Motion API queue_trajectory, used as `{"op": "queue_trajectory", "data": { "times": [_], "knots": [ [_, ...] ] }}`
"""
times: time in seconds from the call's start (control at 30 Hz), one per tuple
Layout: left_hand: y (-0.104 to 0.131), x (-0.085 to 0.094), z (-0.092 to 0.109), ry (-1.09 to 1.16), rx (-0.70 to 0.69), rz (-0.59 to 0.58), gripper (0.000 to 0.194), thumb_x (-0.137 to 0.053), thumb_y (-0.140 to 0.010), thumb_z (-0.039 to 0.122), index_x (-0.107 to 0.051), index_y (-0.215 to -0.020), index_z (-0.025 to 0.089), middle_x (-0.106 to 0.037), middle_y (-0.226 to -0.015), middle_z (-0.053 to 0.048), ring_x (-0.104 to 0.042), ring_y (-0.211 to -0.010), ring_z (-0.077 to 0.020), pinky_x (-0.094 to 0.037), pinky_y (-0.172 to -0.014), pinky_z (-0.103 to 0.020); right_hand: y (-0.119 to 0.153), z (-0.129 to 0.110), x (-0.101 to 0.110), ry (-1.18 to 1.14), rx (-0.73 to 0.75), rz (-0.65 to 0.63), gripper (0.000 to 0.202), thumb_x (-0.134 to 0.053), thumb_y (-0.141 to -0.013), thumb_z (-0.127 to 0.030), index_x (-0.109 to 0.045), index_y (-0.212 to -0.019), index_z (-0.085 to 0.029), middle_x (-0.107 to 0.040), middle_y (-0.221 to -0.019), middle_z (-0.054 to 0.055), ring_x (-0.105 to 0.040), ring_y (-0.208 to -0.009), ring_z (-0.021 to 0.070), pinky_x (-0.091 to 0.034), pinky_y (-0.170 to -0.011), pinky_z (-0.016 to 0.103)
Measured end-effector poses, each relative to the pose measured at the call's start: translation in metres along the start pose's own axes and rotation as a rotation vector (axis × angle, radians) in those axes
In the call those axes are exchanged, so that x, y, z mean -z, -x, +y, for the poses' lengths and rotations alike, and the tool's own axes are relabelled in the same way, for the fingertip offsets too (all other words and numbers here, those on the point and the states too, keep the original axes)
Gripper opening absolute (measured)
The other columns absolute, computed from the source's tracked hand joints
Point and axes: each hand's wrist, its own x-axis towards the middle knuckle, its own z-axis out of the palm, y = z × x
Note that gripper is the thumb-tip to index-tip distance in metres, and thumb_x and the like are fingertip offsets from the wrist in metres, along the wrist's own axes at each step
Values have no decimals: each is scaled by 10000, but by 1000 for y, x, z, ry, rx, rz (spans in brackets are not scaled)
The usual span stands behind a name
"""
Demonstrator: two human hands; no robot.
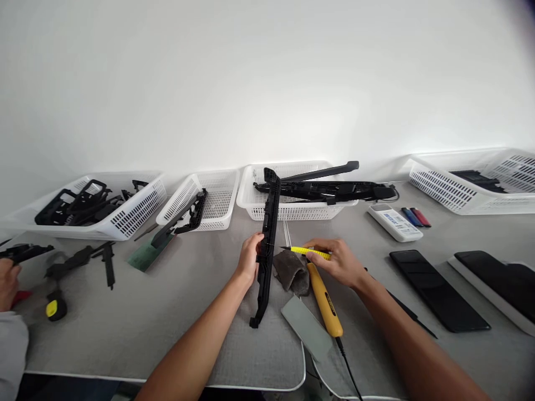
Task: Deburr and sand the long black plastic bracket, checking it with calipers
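My left hand (249,257) is closed around the middle of a long black plastic trim piece (270,239), which stands almost upright in the view, its top end in front of a basket. In my right hand (337,260) is a yellow-handled craft knife (310,252), its dark pointed tip turned left, close to the trim piece. Whether the tip touches it I cannot tell. Just below the knife lies a crumpled brown-grey cloth (291,271). Beside that cloth rests a yellow corded tool (325,301), with a grey flat block (306,327) to its left.
White baskets with black parts line the wall: left (125,214), smaller (223,214), middle (292,213), right (443,195). A white device (395,223), two lighters (416,217) and a black phone (438,289) lie right. Another person's hand (7,284) holds a black part at far left.
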Motion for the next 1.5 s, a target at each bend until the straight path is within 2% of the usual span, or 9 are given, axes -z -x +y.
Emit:
{"op": "queue_trajectory", "data": {
  "times": [0.33, 0.43, 0.77, 0.93, 1.0, 1.1, 1.23, 1.37, 1.5],
  "knots": [
    [-1, -2, 1, 74, 53, 55, 299, -790, -677, 427, -603, -750, 204, -550, -587, 66, -490, -473, -101, -393, -487, -238, 0, 2, 0, -16, 5, -6, 416, -599, -987, -551, -815, -986, -195, -706, -694, 19, -584, -625, 186, -403, -575, 283],
    [-3, 0, 0, 86, 56, 60, 314, -791, -672, 436, -601, -768, 205, -556, -586, 67, -505, -472, -102, -401, -494, -236, 0, 1, 0, -38, 16, -50, 427, -583, -998, -551, -811, -984, -190, -706, -708, 20, -563, -621, 177, -388, -581, 287],
    [-4, 1, 1, 102, 52, 40, 273, -743, -683, 408, -623, -815, 201, -569, -591, 63, -509, -469, -106, -387, -494, -235, 1, -6, 1, -88, -1, -142, 378, -593, -986, -492, -803, -984, -178, -721, -760, 33, -560, -661, 180, -384, -618, 296],
    [-4, 2, 1, 86, 76, 29, 274, -718, -700, 415, -661, -837, 185, -551, -560, 69, -462, -429, -98, -372, -471, -235, 1, -4, 0, -67, -2, -114, 397, -577, -992, -501, -803, -962, -176, -713, -745, 30, -540, -647, 170, -377, -610, 288],
    [-4, 3, 1, 45, 109, 5, 327, -709, -736, 461, -700, -872, 164, -556, -543, 56, -457, -413, -107, -370, -454, -244, 0, -1, -2, -32, -10, -89, 408, -562, -1000, -502, -803, -950, -176, -705, -728, 27, -528, -633, 166, -363, -597, 286],
    [-3, 3, 0, -50, 137, -62, 456, -680, -787, 572, -737, -928, 143, -622, -556, 6, -539, -443, -147, -411, -462, -262, 0, 2, -2, 16, -26, -50, 393, -562, -998, -485, -804, -960, -177, -717, -730, 28, -538, -628, 168, -359, -596, 288],
    [-1, 1, -3, -183, 82, -124, 529, -615, -835, 663, -726, -832, 146, -695, -599, -59, -609, -470, -181, -465, -484, -289, -2, 4, -2, 30, -37, 5, 406, -559, -1001, -509, -798, -982, -182, -726, -731, 33, -572, -636, 182, -374, -599, 291],
    [-1, 0, -8, -261, 31, -103, 618, -549, -884, 744, -697, -733, 163, -677, -575, -63, -591, -458, -175, -439, -449, -283, -1, 3, -3, 32, -31, 32, 434, -556, -1011, -541, -795, -976, -181, -743, -749, 42, -617, -665, 198, -406, -613, 289],
    [-4, 3, -13, -217, 24, -34, 740, -507, -860, 872, -689, -711, 171, -646, -548, -49, -556, -439, -160, -406, -428, -271, 0, -5, -8, -12, 11, -4, 480, -530, -1033, -575, -792, -989, -175, -746, -757, 42, -625, -667, 198, -426, -617, 285]
  ]
}}
